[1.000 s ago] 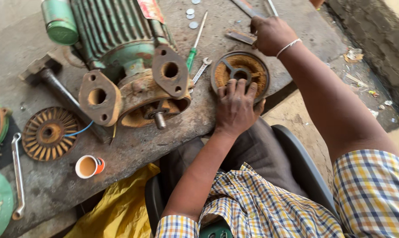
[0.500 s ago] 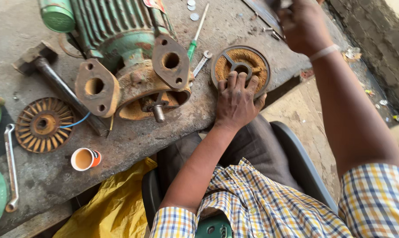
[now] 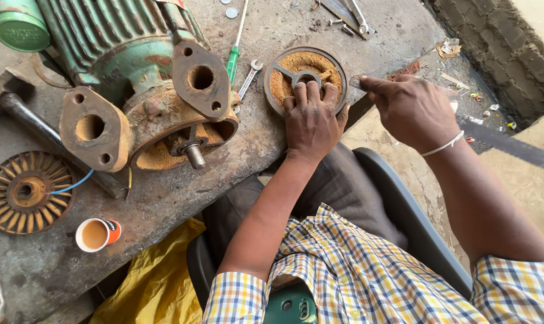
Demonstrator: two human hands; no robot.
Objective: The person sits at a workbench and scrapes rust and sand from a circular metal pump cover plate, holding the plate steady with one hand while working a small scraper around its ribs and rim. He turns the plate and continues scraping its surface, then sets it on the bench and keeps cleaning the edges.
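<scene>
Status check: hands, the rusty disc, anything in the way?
Left hand flat on rusty round cover. Right hand beside it, gripping a thin blade. Small spanner lies nearby, clear.

Your left hand (image 3: 311, 123) lay on the round cover (image 3: 305, 75) at the surface's (image 3: 182, 204) edge; the pump motor (image 3: 140, 90) stood to its left, the screwdriver (image 3: 236, 45) and spanner (image 3: 249, 77) between them.

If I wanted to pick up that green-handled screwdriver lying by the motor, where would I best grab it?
Probably by the green handle, pinched from above across its sides. The screwdriver lies flat on the concrete bench, thin shaft pointing away, so the handle is the thickest part. Come from the right: the green motor and its rusty flange crowd the left. The small spanner lies close on the right, so keep your fingers narrow.
</scene>
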